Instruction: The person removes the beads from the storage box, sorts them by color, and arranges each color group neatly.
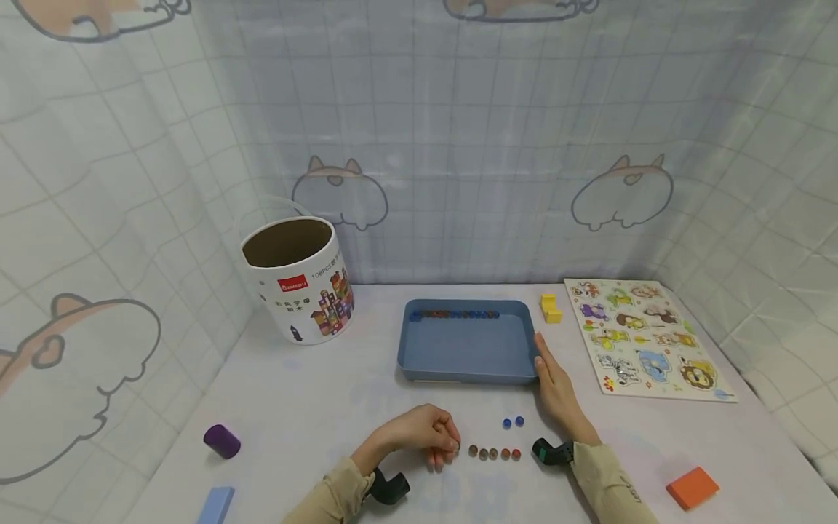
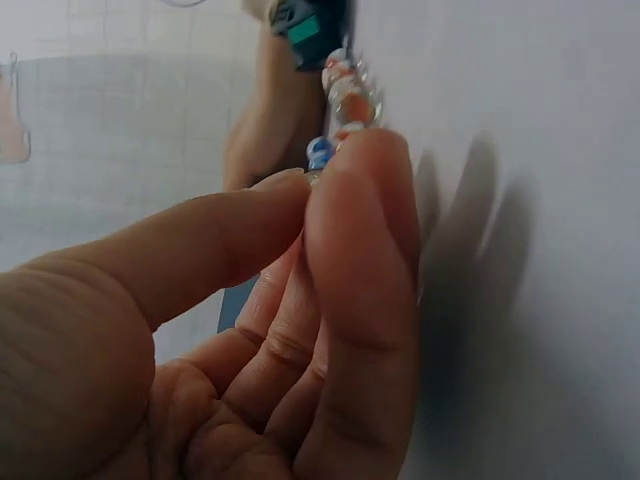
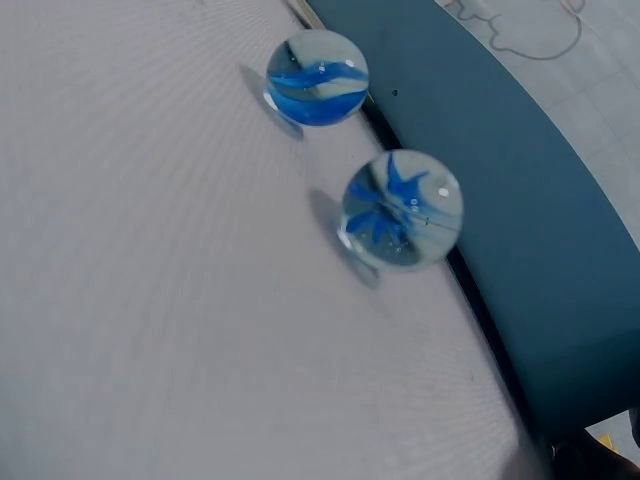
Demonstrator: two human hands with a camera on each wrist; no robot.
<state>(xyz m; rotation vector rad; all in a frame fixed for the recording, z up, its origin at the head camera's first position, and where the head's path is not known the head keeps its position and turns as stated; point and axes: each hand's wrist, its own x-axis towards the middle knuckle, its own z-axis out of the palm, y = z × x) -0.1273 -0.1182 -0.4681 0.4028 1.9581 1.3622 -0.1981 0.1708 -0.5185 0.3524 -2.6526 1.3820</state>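
Pinching a marble (image 2: 318, 155) between left hand (image 1: 425, 433) thumb and forefinger, right hand (image 1: 556, 386) flat against tray (image 1: 419, 364); judged hard, smooth, roll-prone, best gripped across its middle.

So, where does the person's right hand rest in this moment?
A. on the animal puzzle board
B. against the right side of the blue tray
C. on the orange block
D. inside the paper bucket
B: in the head view the right hand lies flat on the table with straight fingers along the right wall of the blue tray, apart from the puzzle board and the orange block.
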